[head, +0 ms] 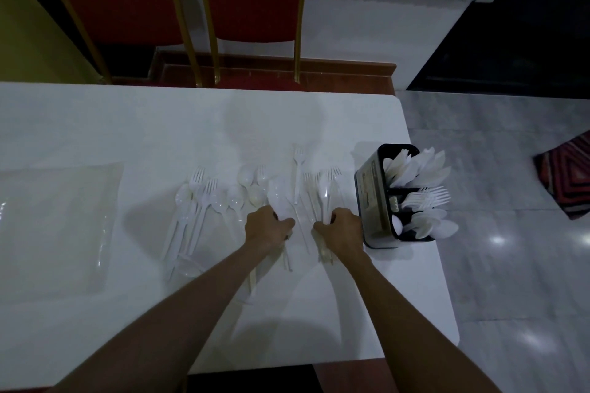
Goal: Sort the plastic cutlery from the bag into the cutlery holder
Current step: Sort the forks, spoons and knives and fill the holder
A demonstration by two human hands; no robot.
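Note:
White plastic cutlery lies spread across the white table [127, 124]: a group of forks and spoons [198, 198] at the left, more spoons [249, 182] in the middle, forks [322, 185] at the right. My left hand [268, 228] grips a white knife [277, 195] along with other handles. My right hand [341, 228] grips a bunch of forks and a spoon [324, 193]. The black cutlery holder [372, 198] stands at the table's right edge, with knives [415, 166], forks [427, 196] and spoons [431, 225] in separate compartments. The clear bag [57, 223] lies flat at the left.
Two red chairs with gold frames [204, 9] stand behind the table's far edge. The table's right edge runs just beyond the holder, with grey tiled floor [495, 281] below. A single fork [298, 166] lies apart, farther back.

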